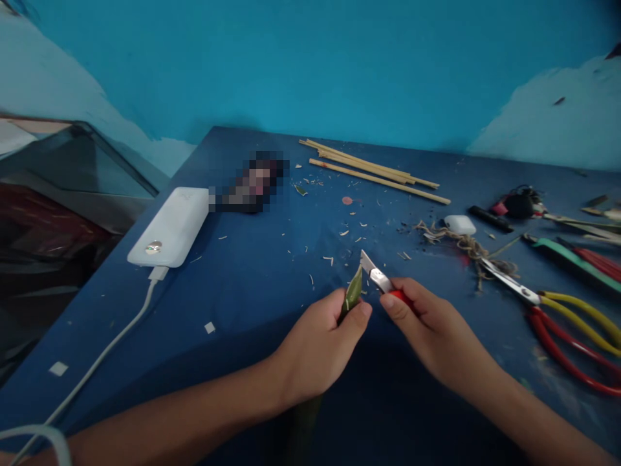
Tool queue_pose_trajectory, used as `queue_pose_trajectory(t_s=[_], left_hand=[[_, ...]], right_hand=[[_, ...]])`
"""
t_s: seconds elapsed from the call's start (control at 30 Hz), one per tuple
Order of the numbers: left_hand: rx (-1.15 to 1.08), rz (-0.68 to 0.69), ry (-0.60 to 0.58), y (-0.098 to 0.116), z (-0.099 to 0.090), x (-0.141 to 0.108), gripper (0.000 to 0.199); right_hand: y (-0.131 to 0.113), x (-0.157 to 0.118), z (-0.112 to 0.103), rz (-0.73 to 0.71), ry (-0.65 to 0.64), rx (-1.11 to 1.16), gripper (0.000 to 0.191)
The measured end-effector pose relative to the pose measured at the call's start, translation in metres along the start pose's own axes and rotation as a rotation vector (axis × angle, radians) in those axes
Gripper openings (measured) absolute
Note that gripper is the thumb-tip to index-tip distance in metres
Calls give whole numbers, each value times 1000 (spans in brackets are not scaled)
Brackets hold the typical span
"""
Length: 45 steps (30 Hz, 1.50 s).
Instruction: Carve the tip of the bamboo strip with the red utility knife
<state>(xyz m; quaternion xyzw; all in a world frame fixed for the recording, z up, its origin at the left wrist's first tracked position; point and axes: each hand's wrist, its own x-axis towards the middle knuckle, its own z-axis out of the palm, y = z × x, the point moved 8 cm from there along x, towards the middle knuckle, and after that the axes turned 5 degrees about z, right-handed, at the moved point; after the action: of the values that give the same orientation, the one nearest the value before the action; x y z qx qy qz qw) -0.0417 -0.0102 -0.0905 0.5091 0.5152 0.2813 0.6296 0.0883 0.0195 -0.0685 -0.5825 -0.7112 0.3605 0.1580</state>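
Note:
My left hand (pixel 323 343) is closed round a green piece with a pointed tip (pixel 354 290), which looks like a stalk or a folded leaf; a pale band crosses it near the thumb. Its lower part is hidden by the hand. In my right hand (pixel 427 320) is a utility knife (pixel 379 277) with a red handle, gripped between thumb and fingers. The knife's metal blade points up and left, close beside the green tip. Whether blade and tip touch, I cannot tell. Pale shavings (pixel 344 233) lie scattered on the blue table (pixel 252 291) beyond the hands.
Several thin wooden sticks (pixel 381 180) lie near the wall. At the left is a white power bank (pixel 169 226) with a cable (pixel 119 346), beside a blurred-out object (pixel 252 184). On the right are scissors (pixel 538 304), twine (pixel 470 246), a white case (pixel 460 224) and a green-and-black tool (pixel 577 262).

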Motion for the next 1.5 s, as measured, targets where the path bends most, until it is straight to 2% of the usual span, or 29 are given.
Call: queue_pose_trajectory(t_s=[0.1,0.2,0.47,1.03,1.27,1.5], left_hand=[[-120,1,-7,0,2,-1,39],[-211,34,10,1,1,0,45],[-280,5,15,-4,0,5,48],[-312,-37,1,-2,1,6,44],[-288,-32,-57,1,2,6,42],[-270,-38,-52,3,2,6,37]], right_hand=[[5,2,-4,30,23,-5,28],[5,2,-1,39,-11,1,29],[6,-1,4,55,-56,39,27],[13,2,3,104,-50,119,30],[11,1,5,100,-81,125,29],[10,0,3,86,-70,127,30]])
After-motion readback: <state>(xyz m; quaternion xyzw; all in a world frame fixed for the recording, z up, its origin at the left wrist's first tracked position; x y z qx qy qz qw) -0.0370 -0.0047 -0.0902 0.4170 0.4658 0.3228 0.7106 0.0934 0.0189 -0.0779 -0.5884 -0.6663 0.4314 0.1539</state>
